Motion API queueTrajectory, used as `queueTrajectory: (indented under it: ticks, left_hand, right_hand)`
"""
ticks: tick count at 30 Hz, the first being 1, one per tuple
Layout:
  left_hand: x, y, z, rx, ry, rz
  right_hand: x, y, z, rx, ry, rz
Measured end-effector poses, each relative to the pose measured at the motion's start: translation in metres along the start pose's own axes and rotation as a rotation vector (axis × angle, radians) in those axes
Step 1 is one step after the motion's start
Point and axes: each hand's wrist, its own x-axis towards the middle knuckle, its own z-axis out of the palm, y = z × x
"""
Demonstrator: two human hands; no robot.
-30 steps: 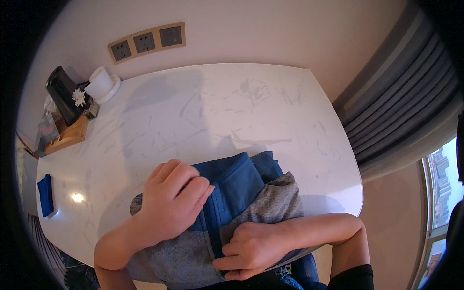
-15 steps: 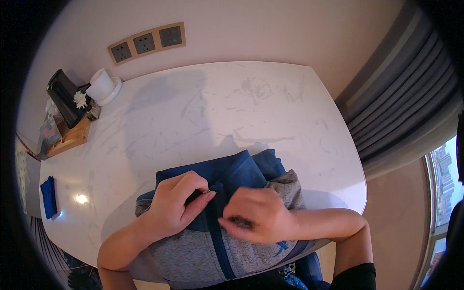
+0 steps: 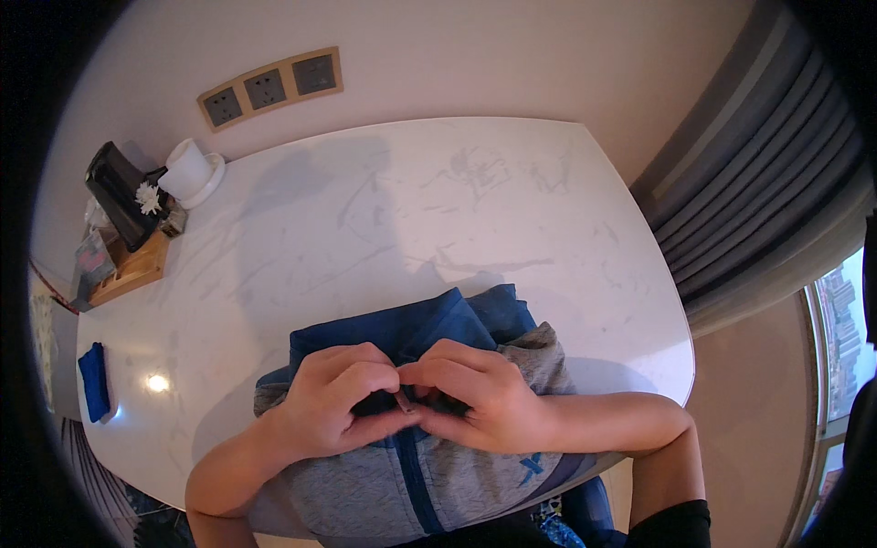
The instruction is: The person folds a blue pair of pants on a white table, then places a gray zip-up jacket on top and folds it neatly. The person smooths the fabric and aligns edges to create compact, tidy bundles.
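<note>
White table (image 3: 384, 228), one jacket (image 3: 438, 475), two hands pinching

We see left hand (image 3: 333, 402) and right hand (image 3: 480, 402) pinching the zipper of a grey-and-blue jacket (image 3: 438, 475) | near edge of white marble table (image 3: 438, 219) | blue cloth (image 3: 93, 382) at left edge
</note>
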Motion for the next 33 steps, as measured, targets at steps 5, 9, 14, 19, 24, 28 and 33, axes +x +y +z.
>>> queueTrajectory:
  ticks: [5, 9, 14, 19, 24, 28, 33]
  left_hand:
    - [0.004, 0.009, -0.003, 0.061, 0.034, 0.004]
    - [0.007, 0.01, -0.007, 0.051, -0.028, -0.011]
    - [0.009, 0.004, -0.008, -0.177, -0.066, -0.065]
    - [0.011, 0.011, -0.012, -0.228, -0.122, -0.51]
    - [0.009, 0.005, 0.0, -0.295, -0.041, -0.452]
    - [0.006, -0.002, -0.003, -0.296, -0.099, -0.461]
    - [0.008, 0.001, -0.01, -0.288, -0.156, -0.557]
  right_hand:
    - [0.002, 0.005, 0.004, -0.013, 0.06, -0.068]
    - [0.004, 0.003, 0.006, -0.103, 0.036, -0.108]
    - [0.003, 0.005, 0.004, -0.147, 0.053, -0.176]
    - [0.002, 0.003, 0.005, -0.117, 0.143, -0.121]
    - [0.004, 0.004, 0.008, -0.077, 0.131, -0.12]
    - [0.003, 0.003, 0.007, 0.036, 0.074, 0.018]
    - [0.004, 0.001, 0.0, 0.214, -0.026, 0.173]
